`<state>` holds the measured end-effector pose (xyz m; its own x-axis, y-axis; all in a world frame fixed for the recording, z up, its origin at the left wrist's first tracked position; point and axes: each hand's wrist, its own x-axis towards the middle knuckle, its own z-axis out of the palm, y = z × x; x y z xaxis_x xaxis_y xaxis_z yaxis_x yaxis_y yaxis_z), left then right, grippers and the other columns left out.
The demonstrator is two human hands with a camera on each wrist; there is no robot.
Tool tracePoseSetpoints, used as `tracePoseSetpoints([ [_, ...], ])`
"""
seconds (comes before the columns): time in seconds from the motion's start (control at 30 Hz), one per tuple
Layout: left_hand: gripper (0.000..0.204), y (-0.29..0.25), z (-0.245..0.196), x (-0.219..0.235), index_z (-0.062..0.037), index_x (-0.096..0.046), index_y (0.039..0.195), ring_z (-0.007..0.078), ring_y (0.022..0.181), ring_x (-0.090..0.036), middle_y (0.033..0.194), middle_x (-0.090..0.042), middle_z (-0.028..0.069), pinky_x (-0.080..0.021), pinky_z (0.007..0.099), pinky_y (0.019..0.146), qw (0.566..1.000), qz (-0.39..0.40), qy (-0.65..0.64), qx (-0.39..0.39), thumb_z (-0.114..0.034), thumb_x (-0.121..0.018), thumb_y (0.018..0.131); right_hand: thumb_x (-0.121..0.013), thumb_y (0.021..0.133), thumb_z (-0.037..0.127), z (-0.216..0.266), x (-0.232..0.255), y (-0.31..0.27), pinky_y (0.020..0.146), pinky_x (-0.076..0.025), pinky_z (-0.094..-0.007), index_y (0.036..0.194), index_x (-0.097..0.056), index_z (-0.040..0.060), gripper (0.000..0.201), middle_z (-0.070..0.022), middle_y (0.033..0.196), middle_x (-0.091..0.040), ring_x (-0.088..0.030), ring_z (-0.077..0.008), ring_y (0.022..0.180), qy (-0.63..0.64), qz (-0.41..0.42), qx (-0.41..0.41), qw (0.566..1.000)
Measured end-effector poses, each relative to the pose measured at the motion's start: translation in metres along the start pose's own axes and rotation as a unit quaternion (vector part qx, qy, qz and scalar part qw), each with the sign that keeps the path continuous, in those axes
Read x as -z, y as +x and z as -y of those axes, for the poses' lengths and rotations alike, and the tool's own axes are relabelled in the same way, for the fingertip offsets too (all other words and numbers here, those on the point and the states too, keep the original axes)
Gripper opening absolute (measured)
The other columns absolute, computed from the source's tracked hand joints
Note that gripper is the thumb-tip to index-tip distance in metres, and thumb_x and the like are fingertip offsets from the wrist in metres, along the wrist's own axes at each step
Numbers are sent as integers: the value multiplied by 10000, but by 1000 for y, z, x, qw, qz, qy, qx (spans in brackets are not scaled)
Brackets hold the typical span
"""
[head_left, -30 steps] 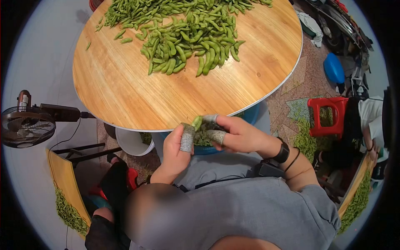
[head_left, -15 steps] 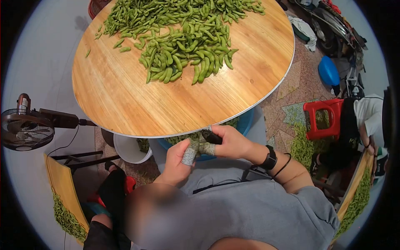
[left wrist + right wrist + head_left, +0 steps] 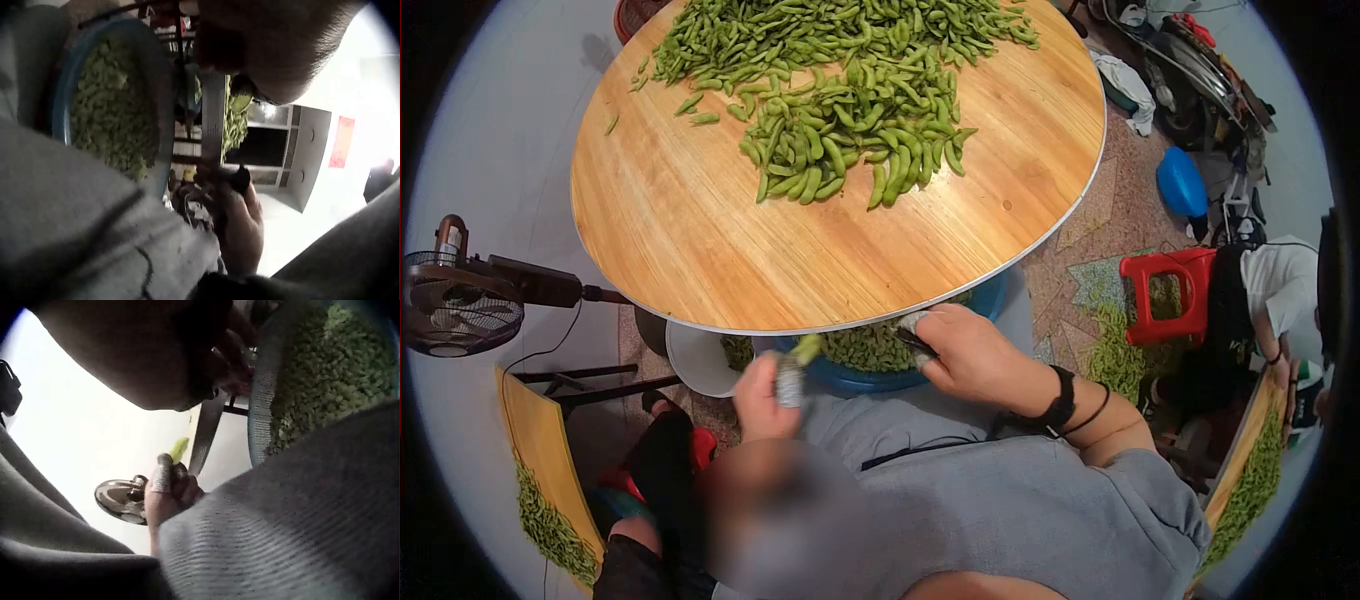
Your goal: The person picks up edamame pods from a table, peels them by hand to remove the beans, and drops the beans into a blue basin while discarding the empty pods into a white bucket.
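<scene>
we take this as shelling in progress: our left hand has swung out over the white bucket, thumb and taped fingers pinched on a pale green pod, which we judge to be spent. our right hand sits at the rim of the blue basin full of shelled beans, fingers curled around something small and dark; we cannot tell what it is. the basin sits on our lap, tucked under the edge of the round wooden table.

the next move, as we judge it, calls for loosening the pinch so the pod falls clear into the bucket and not on the floor, then a long reach up to the heap of pods, which lies well apart from both hands.

much is hard to read. the left hand is blurred in the head view. the table edge covers part of the basin and the bucket. both wrist views are dim and crowded by skin and grey cloth, though the right one shows the pod standing above the taped finger.
</scene>
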<state>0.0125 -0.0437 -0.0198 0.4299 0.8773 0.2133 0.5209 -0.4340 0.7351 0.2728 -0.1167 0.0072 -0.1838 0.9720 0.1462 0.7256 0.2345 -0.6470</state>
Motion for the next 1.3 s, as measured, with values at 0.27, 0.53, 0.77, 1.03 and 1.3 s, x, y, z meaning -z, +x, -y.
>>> tracePoseSetpoints([
  [0.27, 133, -23, 78, 55, 22, -519, 824, 330, 651, -554, 709, -527, 172, -432, 364, 583, 958, -155, 192, 143, -99, -568, 850, -596, 757, 132, -11, 29, 55, 628, -468, -446, 858, -531, 40, 151, -176, 793, -573, -575, -372, 752, -80, -138, -50, 986],
  [0.53, 162, 4, 41, 54, 10, -585, 953, 289, 764, -592, 855, -592, 156, -469, 340, 685, 949, -170, 219, 150, -93, -608, 831, -629, 780, 218, -38, 10, 122, 606, -508, -420, 802, -573, 12, 215, -167, 753, -623, -629, -327, 717, -203, -134, -152, 958],
  [0.77, 119, 53, -31, -1, -3, -624, 924, 258, 731, -613, 844, -623, 144, -491, 305, 667, 993, -102, 44, -48, -63, -647, 824, -632, 786, 307, -36, 18, 119, 580, -495, -428, 762, -569, 19, 296, -157, 714, -615, -619, -335, 680, -218, -156, -118, 956],
  [1.03, 122, 65, -47, -21, -1, -621, 927, 227, 703, -610, 818, -620, 132, -487, 296, 628, 997, -54, -43, -43, -32, -649, 812, -627, 777, 297, -46, 17, 147, 589, -498, -430, 811, -597, 25, 276, -177, 771, -644, -619, -364, 688, -217, -119, -159, 956],
  [1.3, 270, 59, -40, -28, 23, -539, 1101, 163, 705, -610, 900, -632, 114, -506, 258, 630, 855, 103, -480, 167, -187, -416, 985, -622, 860, 173, -15, 12, 79, 691, -475, -259, 982, -611, 19, 196, -25, 836, -627, -561, -80, 769, 478, 44, -120, 869],
])
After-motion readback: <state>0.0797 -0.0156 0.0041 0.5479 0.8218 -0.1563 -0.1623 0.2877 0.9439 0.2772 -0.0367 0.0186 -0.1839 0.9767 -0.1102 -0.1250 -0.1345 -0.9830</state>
